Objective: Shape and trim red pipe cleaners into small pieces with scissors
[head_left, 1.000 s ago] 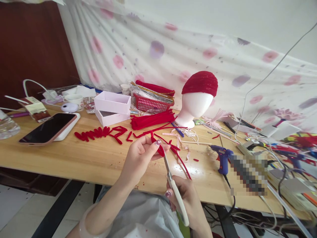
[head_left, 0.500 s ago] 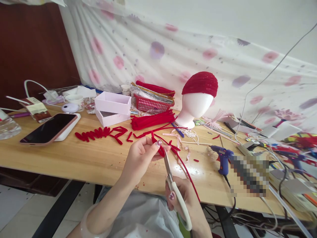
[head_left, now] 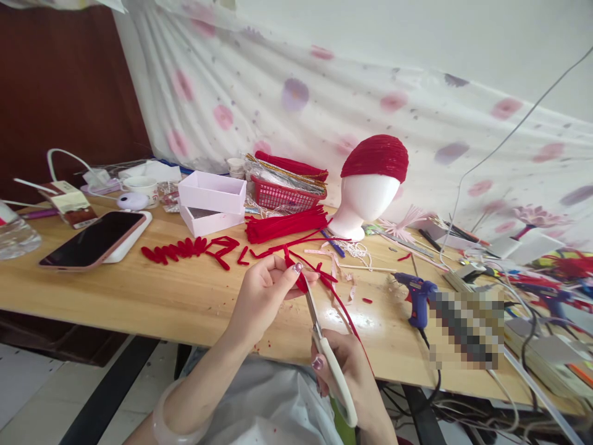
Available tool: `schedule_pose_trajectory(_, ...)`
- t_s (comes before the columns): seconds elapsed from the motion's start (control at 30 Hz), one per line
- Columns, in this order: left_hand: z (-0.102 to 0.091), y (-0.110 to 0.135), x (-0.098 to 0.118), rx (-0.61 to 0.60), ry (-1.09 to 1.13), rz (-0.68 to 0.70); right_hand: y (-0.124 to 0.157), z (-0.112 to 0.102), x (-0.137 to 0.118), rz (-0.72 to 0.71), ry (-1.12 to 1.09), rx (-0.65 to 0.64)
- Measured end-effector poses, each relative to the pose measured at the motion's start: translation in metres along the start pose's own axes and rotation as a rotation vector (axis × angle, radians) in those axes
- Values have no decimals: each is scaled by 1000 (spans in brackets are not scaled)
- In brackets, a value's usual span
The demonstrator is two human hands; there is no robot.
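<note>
Between the thumb and fingers of my left hand (head_left: 265, 295) is a bent red pipe cleaner (head_left: 302, 283). My right hand (head_left: 348, 361) is wrapped round the white handles of a pair of scissors (head_left: 313, 312), whose blade tips meet the pipe cleaner beside my left fingertips. A long red stem (head_left: 345, 309) runs behind the scissors toward the table's front edge. Farther back lies a thick bundle of red pipe cleaners (head_left: 287, 225). To the left, a row of red looped pieces (head_left: 175, 250) rests on the wooden table (head_left: 185, 296).
A white foam head (head_left: 370, 198) with a red wrapped cap stands behind my hands. A blue glue gun (head_left: 417, 296) with a cable lies at right. Lilac boxes (head_left: 212, 193), a red basket (head_left: 287, 196) and a phone (head_left: 92, 240) line the back and left.
The scissors' handles have drawn slightly closer together, and the right thumb has shifted a little. My left hand keeps its hold on the pipe cleaner almost unmoved.
</note>
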State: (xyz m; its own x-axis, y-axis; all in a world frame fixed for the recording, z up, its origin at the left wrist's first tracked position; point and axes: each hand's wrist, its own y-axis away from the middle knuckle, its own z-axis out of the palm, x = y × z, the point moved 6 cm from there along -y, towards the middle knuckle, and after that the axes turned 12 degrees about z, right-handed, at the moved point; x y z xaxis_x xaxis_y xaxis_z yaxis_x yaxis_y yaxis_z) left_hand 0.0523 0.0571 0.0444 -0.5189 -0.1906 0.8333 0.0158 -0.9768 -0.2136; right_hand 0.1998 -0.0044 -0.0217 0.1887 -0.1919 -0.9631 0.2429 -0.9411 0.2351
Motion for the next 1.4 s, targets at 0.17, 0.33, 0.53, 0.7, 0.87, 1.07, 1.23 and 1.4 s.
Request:
schedule_pose_trajectory(0.17,-2,0,-1,7,13,1,-1,2,2,18,1,-6)
schedule_pose_trajectory(0.33,-1,0,-4,-31,46,-30,-1,2,-5,-61,27,21)
schedule_pose_trajectory(0.53,-1,0,-4,-41,7,-51,0,-1,-2,-16,59,30)
schedule_pose_trajectory(0.7,-2,-1,-4,-36,-8,-46,0,-2,-1,12,37,22)
schedule_pose_trajectory(0.87,-2,-1,-4,-32,4,-41,-1,-3,0,14,27,33)
schedule_pose_trajectory(1.07,-3,-1,-4,-42,56,-56,-1,-1,-1,-10,46,19)
schedule_pose_trajectory(1.23,-4,-1,-2,46,121,-32,1,3,-5,-57,113,3)
schedule_pose_trajectory(1.4,-2,-3,1,-1,60,-86,3,3,-6,-20,167,-30)
